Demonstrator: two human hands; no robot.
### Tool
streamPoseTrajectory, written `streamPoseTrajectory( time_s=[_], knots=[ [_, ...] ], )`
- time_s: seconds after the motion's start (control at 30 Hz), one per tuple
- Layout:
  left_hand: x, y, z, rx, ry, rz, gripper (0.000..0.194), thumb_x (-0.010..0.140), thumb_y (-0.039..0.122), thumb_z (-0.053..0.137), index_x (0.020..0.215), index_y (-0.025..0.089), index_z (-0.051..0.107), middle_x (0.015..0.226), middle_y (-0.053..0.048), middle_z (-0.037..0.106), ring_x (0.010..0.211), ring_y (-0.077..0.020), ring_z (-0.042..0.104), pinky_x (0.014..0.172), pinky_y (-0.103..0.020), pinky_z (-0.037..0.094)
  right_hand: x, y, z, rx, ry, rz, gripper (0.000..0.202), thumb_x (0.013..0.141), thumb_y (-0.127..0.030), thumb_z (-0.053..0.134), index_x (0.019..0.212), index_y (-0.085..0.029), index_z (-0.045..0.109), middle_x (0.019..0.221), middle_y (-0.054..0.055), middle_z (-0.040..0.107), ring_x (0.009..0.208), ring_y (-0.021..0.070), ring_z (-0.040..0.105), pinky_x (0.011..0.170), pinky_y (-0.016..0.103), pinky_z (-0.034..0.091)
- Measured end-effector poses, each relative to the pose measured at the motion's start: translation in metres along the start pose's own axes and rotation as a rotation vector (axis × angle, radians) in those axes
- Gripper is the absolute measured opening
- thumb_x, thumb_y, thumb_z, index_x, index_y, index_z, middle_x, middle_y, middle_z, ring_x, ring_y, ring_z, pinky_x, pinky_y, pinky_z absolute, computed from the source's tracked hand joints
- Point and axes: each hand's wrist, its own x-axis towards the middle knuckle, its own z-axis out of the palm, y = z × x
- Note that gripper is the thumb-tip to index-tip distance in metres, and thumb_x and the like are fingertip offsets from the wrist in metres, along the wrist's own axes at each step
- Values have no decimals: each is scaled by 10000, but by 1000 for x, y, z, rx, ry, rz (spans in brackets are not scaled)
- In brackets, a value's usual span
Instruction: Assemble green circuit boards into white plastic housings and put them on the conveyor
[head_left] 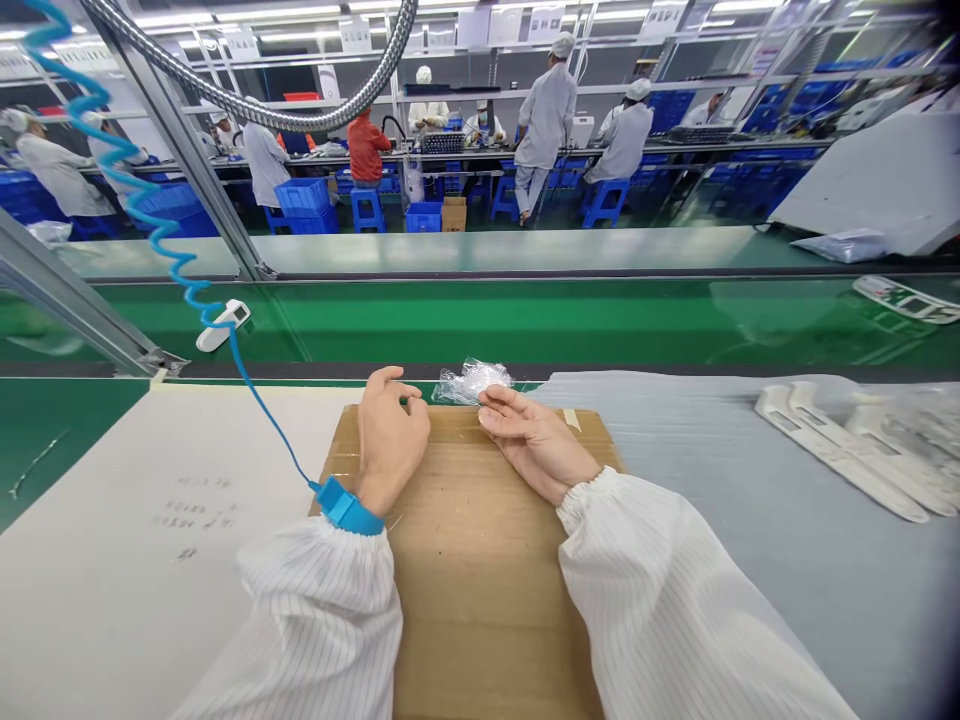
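My left hand (393,435) is over the far left part of a brown cardboard sheet (487,590). Its fingers are loosely bent and apart, with nothing visible in them. A blue wrist strap (349,507) with a coiled cord circles that wrist. Above the far right part of the cardboard, my right hand (536,440) is turned partly palm-up, fingers extended and no object seen in it. A crumpled clear plastic bag (474,381) lies just beyond the cardboard, close to the right fingertips. I cannot tell whether they touch it.
Long white plastic parts (840,450), some in clear bags, lie on the grey foam sheet (690,440) at right. Ahead runs a green conveyor belt (525,322) carrying a white handheld device (223,326) and another white housing (907,299). A metal post (176,135) rises left. Co-workers sit and stand beyond.
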Motion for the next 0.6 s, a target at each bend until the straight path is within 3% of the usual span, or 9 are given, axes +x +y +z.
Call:
streamPoseTrajectory(
  time_s=[0.23,0.6],
  knots=[
    [-1,-4,1,-84,45,61,228,675,-16,468,712,170,595,1194,-113,624,1109,-238,618,847,-357,549,0,0,0,-6,-2,-3,392,567,-110,899,903,-236,740,1060,0,690,1000,111,621,1034,246,453],
    [0,-2,-1,-57,44,89,330,611,-72,417,747,175,586,1155,-104,623,1112,-231,613,899,-365,530,0,0,0,-25,0,-2,392,592,-102,873,932,-230,724,1082,22,683,1056,137,614,1022,270,453]
  ],
)
